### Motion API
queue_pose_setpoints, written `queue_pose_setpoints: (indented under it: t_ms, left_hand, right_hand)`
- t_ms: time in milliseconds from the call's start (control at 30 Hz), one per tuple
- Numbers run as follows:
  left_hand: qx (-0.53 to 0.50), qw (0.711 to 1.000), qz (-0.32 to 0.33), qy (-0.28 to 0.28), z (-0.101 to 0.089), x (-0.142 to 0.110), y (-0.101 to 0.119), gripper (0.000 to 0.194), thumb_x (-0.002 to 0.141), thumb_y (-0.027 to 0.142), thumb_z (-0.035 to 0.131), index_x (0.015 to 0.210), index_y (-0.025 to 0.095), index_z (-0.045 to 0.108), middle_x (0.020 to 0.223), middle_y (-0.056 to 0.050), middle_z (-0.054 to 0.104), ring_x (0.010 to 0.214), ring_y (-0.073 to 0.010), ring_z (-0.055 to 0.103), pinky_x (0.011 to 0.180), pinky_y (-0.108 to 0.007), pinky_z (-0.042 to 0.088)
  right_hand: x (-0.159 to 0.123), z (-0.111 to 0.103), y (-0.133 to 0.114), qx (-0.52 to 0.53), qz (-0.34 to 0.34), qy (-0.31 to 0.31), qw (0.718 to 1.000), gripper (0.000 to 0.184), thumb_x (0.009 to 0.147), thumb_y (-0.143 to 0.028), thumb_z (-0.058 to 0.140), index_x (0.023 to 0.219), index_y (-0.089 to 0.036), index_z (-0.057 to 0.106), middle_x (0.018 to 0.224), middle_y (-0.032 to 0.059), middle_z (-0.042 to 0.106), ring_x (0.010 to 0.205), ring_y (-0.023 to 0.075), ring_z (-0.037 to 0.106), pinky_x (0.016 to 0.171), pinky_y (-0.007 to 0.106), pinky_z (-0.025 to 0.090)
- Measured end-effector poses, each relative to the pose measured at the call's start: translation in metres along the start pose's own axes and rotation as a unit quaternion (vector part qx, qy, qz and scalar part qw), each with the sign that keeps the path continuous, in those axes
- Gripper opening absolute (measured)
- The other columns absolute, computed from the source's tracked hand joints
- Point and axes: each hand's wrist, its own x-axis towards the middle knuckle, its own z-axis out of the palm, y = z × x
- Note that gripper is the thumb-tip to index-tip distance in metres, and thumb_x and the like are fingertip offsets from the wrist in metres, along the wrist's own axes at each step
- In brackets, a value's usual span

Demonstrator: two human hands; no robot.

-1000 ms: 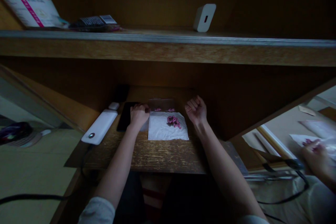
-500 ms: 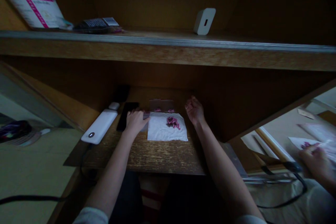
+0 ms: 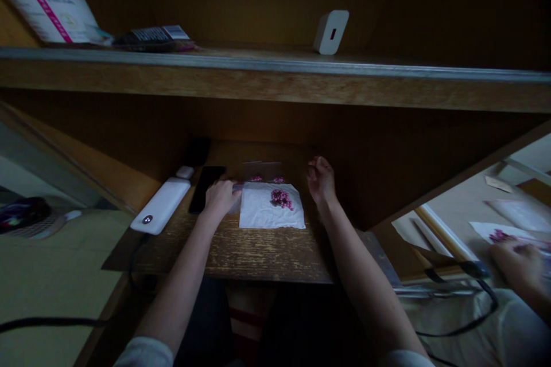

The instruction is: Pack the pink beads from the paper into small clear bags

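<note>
My left hand [image 3: 220,197] is closed at the edge of a small clear plastic bag [image 3: 236,204], just left of a white sheet of tissue or paper [image 3: 258,212]. A loose heap of pink beads [image 3: 282,199] lies on the right half of the sheet. Behind it are two small clear bags [image 3: 262,170] with a few pink beads at their lower ends. My right hand [image 3: 321,179] is raised right of the sheet, apart from it, its fingers curled in; what they hold, if anything, is too small to make out.
A black phone [image 3: 206,189] lies beside my left hand, and a white power bank [image 3: 161,206] further left with a cable. Above, a shelf edge [image 3: 275,77] crosses the view, carrying a white charger [image 3: 331,32] and a pouch [image 3: 47,0]. At right, another person's hand [image 3: 519,264] works over pink beads.
My right hand's fingers have curled in more tightly. The left hand stays at the bag's edge. The whole view has shifted slightly.
</note>
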Motion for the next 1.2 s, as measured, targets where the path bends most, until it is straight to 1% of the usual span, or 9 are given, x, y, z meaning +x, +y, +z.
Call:
queue_pose_setpoints:
  t_ms: [167, 400, 467, 600, 700, 833, 967, 1100, 1200]
  left_hand:
    - [-0.015, 1.0, -0.006, 0.021, 0.004, 0.001, -0.001, 0.031, 0.082, 0.035, 0.051, 0.105, 0.02, 0.065, 0.1, -0.011, 0.067, 0.093, -0.0249, 0.062, 0.078, -0.033, 0.048]
    - [-0.001, 1.0, -0.001, 0.019, 0.006, 0.002, -0.002, 0.029, 0.082, 0.03, 0.05, 0.103, 0.015, 0.063, 0.097, -0.012, 0.066, 0.092, -0.0246, 0.062, 0.078, -0.033, 0.048]
    - [0.001, 1.0, -0.001, 0.009, 0.004, 0.002, -0.003, 0.027, 0.082, 0.028, 0.049, 0.102, 0.015, 0.062, 0.096, -0.011, 0.066, 0.09, -0.0239, 0.063, 0.077, -0.032, 0.048]
    - [-0.008, 1.0, 0.007, 0.004, 0.001, 0.001, -0.005, 0.025, 0.081, 0.021, 0.048, 0.102, 0.016, 0.061, 0.096, -0.01, 0.066, 0.09, -0.0229, 0.063, 0.075, -0.031, 0.048]
    - [-0.025, 0.999, 0.027, 0.013, -0.001, -0.002, -0.009, 0.023, 0.079, 0.016, 0.048, 0.099, 0.017, 0.06, 0.098, -0.01, 0.065, 0.093, -0.0218, 0.062, 0.079, -0.031, 0.047]
    - [-0.043, 0.998, 0.031, 0.017, -0.006, -0.005, -0.013, 0.024, 0.079, 0.013, 0.048, 0.097, 0.02, 0.06, 0.098, -0.008, 0.066, 0.093, -0.0212, 0.062, 0.08, -0.03, 0.046]
    - [-0.039, 0.997, 0.067, 0.01, -0.014, -0.004, -0.017, 0.024, 0.081, 0.018, 0.048, 0.1, 0.022, 0.062, 0.1, -0.007, 0.067, 0.091, -0.0217, 0.062, 0.078, -0.031, 0.046]
    - [-0.042, 0.992, 0.123, 0.008, -0.022, 0.0, -0.023, 0.023, 0.083, 0.021, 0.047, 0.097, 0.022, 0.065, 0.101, -0.006, 0.067, 0.092, -0.0207, 0.061, 0.079, -0.029, 0.044]
    - [-0.053, 0.988, 0.134, 0.048, -0.031, 0.005, -0.026, 0.021, 0.084, 0.026, 0.047, 0.092, 0.022, 0.066, 0.095, -0.004, 0.068, 0.089, -0.0207, 0.06, 0.08, -0.03, 0.043]
  right_hand:
    - [0.002, -0.001, -0.003, 0.031, 0.0, 0.022, 0.999, 0.017, 0.073, -0.023, 0.062, 0.064, -0.019, 0.048, 0.05, -0.0083, 0.045, 0.039, 0.0036, 0.037, 0.041, 0.017, 0.033]
    - [0.008, -0.004, -0.002, 0.055, 0.02, 0.011, 0.998, 0.039, 0.078, -0.022, 0.057, 0.052, -0.018, 0.028, 0.038, -0.0097, 0.025, 0.033, 0.004, 0.021, 0.034, 0.018, 0.022]
    - [0.009, -0.004, 0.0, 0.051, 0.03, 0.02, 0.998, 0.039, 0.078, -0.025, 0.059, 0.052, -0.018, 0.031, 0.038, -0.0101, 0.027, 0.032, 0.0037, 0.023, 0.035, 0.018, 0.023]
    - [0.008, -0.002, 0.005, 0.033, 0.06, 0.035, 0.997, 0.018, 0.074, -0.034, 0.063, 0.07, -0.02, 0.052, 0.051, -0.0087, 0.047, 0.041, 0.0036, 0.041, 0.041, 0.017, 0.032]
    - [0.006, 0.0, 0.007, 0.019, 0.06, 0.018, 0.998, 0.014, 0.071, -0.028, 0.065, 0.082, -0.022, 0.058, 0.058, -0.0081, 0.054, 0.043, 0.0032, 0.043, 0.043, 0.016, 0.034]
    - [0.003, 0.0, 0.006, 0.02, 0.039, 0.004, 0.999, 0.008, 0.073, -0.025, 0.063, 0.074, -0.022, 0.055, 0.052, -0.0089, 0.046, 0.042, 0.0038, 0.039, 0.043, 0.016, 0.033]
    - [0.004, -0.002, 0.0, 0.066, 0.029, -0.018, 0.997, 0.018, 0.076, -0.023, 0.059, 0.064, -0.02, 0.047, 0.045, -0.0092, 0.027, 0.038, 0.005, 0.029, 0.039, 0.017, 0.027]
    - [0.005, -0.001, -0.008, 0.088, 0.035, 0.003, 0.996, 0.025, 0.08, -0.022, 0.055, 0.06, -0.019, 0.041, 0.046, -0.0086, 0.025, 0.038, 0.0053, 0.026, 0.039, 0.018, 0.027]
    - [0.006, -0.002, -0.012, 0.079, 0.031, 0.021, 0.996, 0.036, 0.084, -0.027, 0.051, 0.055, -0.019, 0.032, 0.044, -0.0086, 0.02, 0.036, 0.0058, 0.02, 0.037, 0.019, 0.024]
